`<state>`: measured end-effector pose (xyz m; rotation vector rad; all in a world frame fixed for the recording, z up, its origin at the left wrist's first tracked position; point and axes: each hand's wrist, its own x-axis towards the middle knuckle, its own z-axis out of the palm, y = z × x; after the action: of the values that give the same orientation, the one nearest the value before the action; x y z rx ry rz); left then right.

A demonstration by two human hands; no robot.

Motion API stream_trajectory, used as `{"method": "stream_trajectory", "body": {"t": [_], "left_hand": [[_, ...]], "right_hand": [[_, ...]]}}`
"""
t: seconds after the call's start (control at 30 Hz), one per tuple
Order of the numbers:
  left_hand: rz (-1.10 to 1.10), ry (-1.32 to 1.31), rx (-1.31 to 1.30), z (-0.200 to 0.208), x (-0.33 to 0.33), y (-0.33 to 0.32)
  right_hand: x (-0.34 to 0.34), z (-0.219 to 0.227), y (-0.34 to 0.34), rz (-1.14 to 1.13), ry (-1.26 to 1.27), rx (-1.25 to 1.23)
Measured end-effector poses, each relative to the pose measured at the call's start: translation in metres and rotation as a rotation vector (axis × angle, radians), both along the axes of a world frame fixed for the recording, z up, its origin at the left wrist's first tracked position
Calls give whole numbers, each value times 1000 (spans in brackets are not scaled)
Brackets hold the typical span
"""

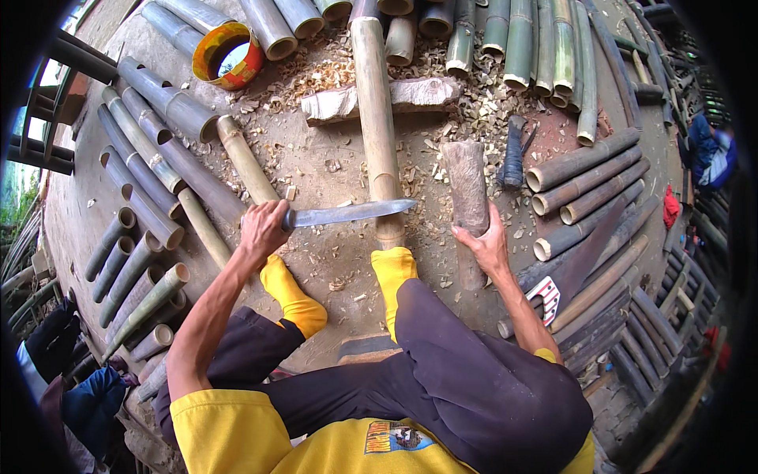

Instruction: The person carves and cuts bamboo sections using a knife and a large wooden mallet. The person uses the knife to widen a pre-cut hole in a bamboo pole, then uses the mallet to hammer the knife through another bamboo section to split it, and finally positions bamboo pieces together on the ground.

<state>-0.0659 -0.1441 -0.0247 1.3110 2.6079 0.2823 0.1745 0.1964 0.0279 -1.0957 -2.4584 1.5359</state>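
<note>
My left hand (pixel 264 229) is closed around the handle of a long knife (pixel 339 214). Its bare metal blade points right and crosses over a pale bamboo pole (pixel 375 118). That pole runs away from me, its middle resting on a rough wooden block (pixel 332 106) and its near end at my yellow-socked right foot (pixel 394 272). My right hand (pixel 485 241) grips a worn wooden mallet (pixel 466 178), thick at the far end and narrower toward me. Part of the fingers is hidden behind the wood.
Cut bamboo lengths (pixel 154 158) lie in rows at left, with more (pixel 517 47) at the back and right. A dark-handled tool (pixel 514 154) lies beyond the mallet; a saw (pixel 545 299) rests at right. Wood chips (pixel 332 75) cover the ground. A yellow-red ring (pixel 246 71) stands back left.
</note>
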Motion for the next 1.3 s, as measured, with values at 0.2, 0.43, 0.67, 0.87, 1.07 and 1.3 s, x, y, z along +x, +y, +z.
{"method": "stream_trajectory", "body": {"t": [0.2,0.43,0.67,0.87,1.07,1.3], "left_hand": [[-98,-35,17,8,-12,2],[-75,-66,-17,5,-21,0],[-68,-185,-224,-3,-34,-2],[-68,-139,-210,-7,-41,3],[-100,-108,-171,-8,-37,10],[-60,-82,-120,-10,-41,11]], "right_hand": [[1,3,-2,14,-50,-52],[-3,12,-4,81,-47,-47],[14,16,-8,777,379,350],[-31,1,-20,1094,-57,494],[-22,-41,-2,1082,381,350],[-25,-1,-21,1189,574,274]]}}
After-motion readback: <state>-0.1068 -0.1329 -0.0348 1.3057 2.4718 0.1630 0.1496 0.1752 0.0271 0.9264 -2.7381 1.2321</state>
